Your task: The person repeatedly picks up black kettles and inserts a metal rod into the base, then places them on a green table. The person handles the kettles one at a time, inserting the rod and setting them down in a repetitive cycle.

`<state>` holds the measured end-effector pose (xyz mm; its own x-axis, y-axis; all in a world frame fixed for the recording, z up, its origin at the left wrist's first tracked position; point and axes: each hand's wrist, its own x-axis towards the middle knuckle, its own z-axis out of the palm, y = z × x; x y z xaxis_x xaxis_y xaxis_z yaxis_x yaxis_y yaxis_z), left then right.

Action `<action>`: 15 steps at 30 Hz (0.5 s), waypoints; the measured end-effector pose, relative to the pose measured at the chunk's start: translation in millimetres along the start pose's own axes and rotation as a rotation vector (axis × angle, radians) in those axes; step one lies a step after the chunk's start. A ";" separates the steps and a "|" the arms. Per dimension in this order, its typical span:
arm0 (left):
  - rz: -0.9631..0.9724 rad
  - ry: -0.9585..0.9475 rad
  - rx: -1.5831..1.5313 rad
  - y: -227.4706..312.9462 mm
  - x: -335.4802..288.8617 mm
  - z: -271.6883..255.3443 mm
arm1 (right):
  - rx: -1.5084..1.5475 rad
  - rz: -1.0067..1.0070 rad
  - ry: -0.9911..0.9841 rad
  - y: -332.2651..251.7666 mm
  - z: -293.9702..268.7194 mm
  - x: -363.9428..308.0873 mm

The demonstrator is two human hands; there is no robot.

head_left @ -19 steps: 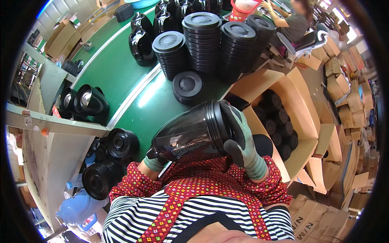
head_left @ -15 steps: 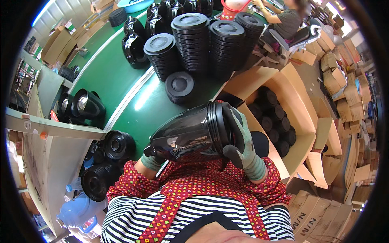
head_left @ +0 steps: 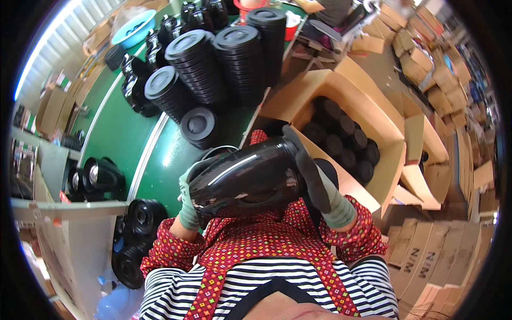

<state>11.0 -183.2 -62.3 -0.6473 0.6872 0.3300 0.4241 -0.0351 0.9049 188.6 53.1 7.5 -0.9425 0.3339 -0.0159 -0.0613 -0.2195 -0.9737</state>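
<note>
A glossy black tapered shell (head_left: 242,178) lies on its side in front of my chest, between both gloved hands. My left hand (head_left: 190,194) is closed round its left end; a thin curved bright rim (head_left: 220,151) shows behind that end. Over the wide right end my right hand (head_left: 313,178) is bent, fingers up along the edge, gripping it. The shell's far side and openings are hidden. Beyond it, a short stack of black round lids (head_left: 198,126) sits on the green table (head_left: 160,152). Taller lid stacks (head_left: 192,58) stand behind.
An open carton (head_left: 373,109) with several black round pieces stands at my right. Upright black shells (head_left: 137,88) and a blue basin (head_left: 134,29) are at the far left. More black shells (head_left: 104,176) and round parts (head_left: 143,216) sit near the left partition (head_left: 80,210).
My view has turned, so the table and carton sit further left. The shell has rotated in my hands: its ribbed right end no longer shows, and my left hand is more visible.
</note>
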 end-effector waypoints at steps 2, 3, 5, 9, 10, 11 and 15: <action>0.067 0.083 0.128 -8.8 -2.6 2.1 | 0.194 0.172 0.049 5.1 -4.1 5.8; 0.064 0.090 0.070 -10.6 -1.7 5.4 | 0.081 0.121 0.063 3.0 -2.7 3.2; 0.054 0.109 -0.041 -12.8 0.2 13.7 | -0.145 0.024 0.085 -4.7 0.6 -2.1; -0.016 -0.056 -0.082 -11.9 4.9 17.3 | -0.292 -0.204 0.108 10.6 -8.3 -16.3; 0.035 -0.078 -0.075 -26.1 0.8 21.8 | -0.319 -0.272 0.104 15.6 -10.2 -18.3; -0.120 -0.085 -0.245 -31.0 -2.0 20.7 | -0.337 -0.363 0.093 21.3 -12.8 -18.4; -0.631 -0.289 -0.943 -24.5 6.4 26.1 | -0.600 -0.639 -0.066 13.2 -28.8 -17.3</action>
<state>13.0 -159.0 -89.4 -0.3557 0.9101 -0.2124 -0.6370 -0.0698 0.7677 213.6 70.8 -11.6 -0.8051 0.1701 0.5683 -0.4182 0.5166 -0.7471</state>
